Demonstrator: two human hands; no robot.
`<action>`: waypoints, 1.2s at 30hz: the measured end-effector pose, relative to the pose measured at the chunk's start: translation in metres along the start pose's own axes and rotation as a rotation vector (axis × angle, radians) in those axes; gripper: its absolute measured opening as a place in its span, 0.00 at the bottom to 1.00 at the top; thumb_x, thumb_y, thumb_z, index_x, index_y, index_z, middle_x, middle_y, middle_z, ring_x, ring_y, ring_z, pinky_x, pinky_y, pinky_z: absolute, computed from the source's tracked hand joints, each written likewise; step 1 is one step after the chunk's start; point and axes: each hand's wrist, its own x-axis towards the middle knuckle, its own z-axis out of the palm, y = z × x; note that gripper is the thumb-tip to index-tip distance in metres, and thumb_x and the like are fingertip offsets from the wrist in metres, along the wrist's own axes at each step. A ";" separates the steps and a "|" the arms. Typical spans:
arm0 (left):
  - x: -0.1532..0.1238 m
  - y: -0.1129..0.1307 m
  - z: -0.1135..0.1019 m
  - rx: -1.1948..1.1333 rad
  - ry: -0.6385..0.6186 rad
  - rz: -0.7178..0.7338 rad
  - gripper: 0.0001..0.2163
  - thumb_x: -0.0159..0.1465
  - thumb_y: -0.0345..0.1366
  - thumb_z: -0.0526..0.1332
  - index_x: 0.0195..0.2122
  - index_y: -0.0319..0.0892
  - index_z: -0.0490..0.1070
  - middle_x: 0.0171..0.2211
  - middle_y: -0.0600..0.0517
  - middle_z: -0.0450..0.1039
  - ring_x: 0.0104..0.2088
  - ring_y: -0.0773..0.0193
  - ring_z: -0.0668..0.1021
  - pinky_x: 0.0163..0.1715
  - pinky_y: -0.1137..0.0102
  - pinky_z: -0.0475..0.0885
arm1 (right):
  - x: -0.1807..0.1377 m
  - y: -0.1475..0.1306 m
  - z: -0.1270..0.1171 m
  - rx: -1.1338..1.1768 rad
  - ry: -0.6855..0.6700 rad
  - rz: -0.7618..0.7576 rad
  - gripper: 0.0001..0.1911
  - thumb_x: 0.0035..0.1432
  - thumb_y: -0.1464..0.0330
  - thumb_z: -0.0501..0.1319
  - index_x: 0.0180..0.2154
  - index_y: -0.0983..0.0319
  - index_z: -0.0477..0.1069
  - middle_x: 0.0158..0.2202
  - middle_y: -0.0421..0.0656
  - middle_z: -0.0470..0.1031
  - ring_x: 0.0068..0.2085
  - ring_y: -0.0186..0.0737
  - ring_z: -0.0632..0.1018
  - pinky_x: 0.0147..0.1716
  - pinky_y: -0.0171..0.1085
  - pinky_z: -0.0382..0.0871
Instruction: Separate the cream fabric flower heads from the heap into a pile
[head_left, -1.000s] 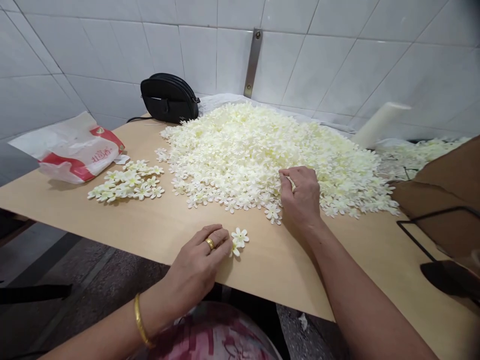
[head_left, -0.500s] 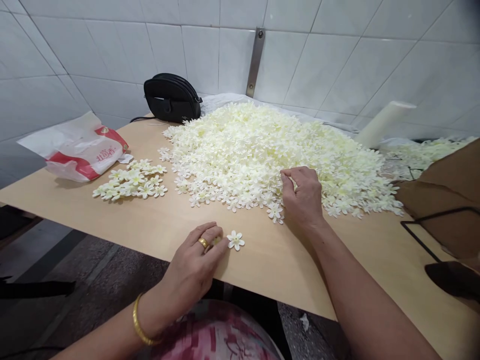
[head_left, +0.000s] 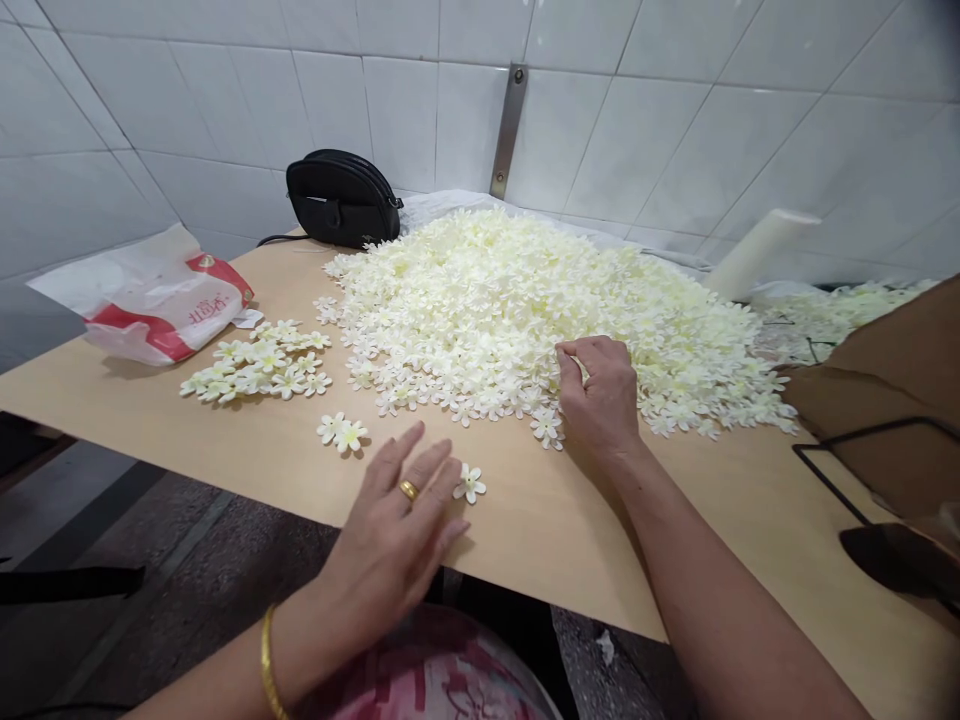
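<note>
My left hand (head_left: 405, 515), with a gold ring and bangle, hovers over the table's near side, fingers apart and holding nothing visible. Just past its fingertips lies a single white flower (head_left: 470, 484), apart from the rest. To the hand's left are a pair of loose white flowers (head_left: 343, 432) with yellowish centres. My right hand (head_left: 600, 390) is at the front of a big heap of cream-white flowers (head_left: 487, 310), thumb and forefinger pinched together. Whatever the pinch holds is too small or hidden. Two overlapping flowers (head_left: 547, 427) lie beside that hand.
A smaller flower cluster (head_left: 262, 362) lies at the left, by a white-and-red plastic bag (head_left: 169, 295). Against the tiled wall stands a black purse (head_left: 341, 200). At the right are a white roll (head_left: 761, 255), brown cardboard (head_left: 877, 380) and a black metal frame (head_left: 832, 480).
My left hand has opened and its fingers have spread. A pair of flowers now shows on the table to its left. My right hand has stayed pinched at the heap.
</note>
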 end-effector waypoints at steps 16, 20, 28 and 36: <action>-0.022 0.014 0.009 -0.337 0.069 -0.060 0.22 0.57 0.23 0.54 0.54 0.36 0.55 0.51 0.39 0.61 0.54 0.56 0.62 0.52 0.60 0.63 | -0.079 -0.089 -0.056 0.269 -0.408 -0.108 0.13 0.56 0.75 0.51 0.42 0.63 0.68 0.37 0.47 0.70 0.40 0.43 0.68 0.39 0.44 0.64; -0.022 0.015 0.009 -0.412 0.109 -0.098 0.21 0.57 0.23 0.53 0.52 0.37 0.57 0.49 0.41 0.62 0.52 0.58 0.64 0.51 0.61 0.64 | -0.101 -0.103 -0.055 0.109 -0.458 -0.213 0.15 0.55 0.75 0.52 0.45 0.65 0.67 0.41 0.48 0.70 0.44 0.48 0.66 0.44 0.48 0.60; -0.017 0.014 0.006 -0.520 0.111 -0.177 0.18 0.57 0.22 0.53 0.50 0.38 0.59 0.46 0.44 0.65 0.49 0.61 0.67 0.49 0.64 0.66 | -0.095 -0.115 -0.053 -0.080 -0.564 -0.314 0.13 0.53 0.75 0.53 0.41 0.65 0.69 0.40 0.48 0.70 0.45 0.48 0.65 0.51 0.51 0.51; -0.016 0.005 0.000 -0.426 0.055 -0.163 0.16 0.58 0.25 0.53 0.48 0.38 0.61 0.46 0.42 0.64 0.50 0.59 0.66 0.49 0.62 0.65 | -0.101 -0.125 -0.044 -0.122 -0.506 -0.239 0.08 0.54 0.72 0.53 0.34 0.64 0.70 0.37 0.46 0.71 0.42 0.44 0.67 0.50 0.50 0.52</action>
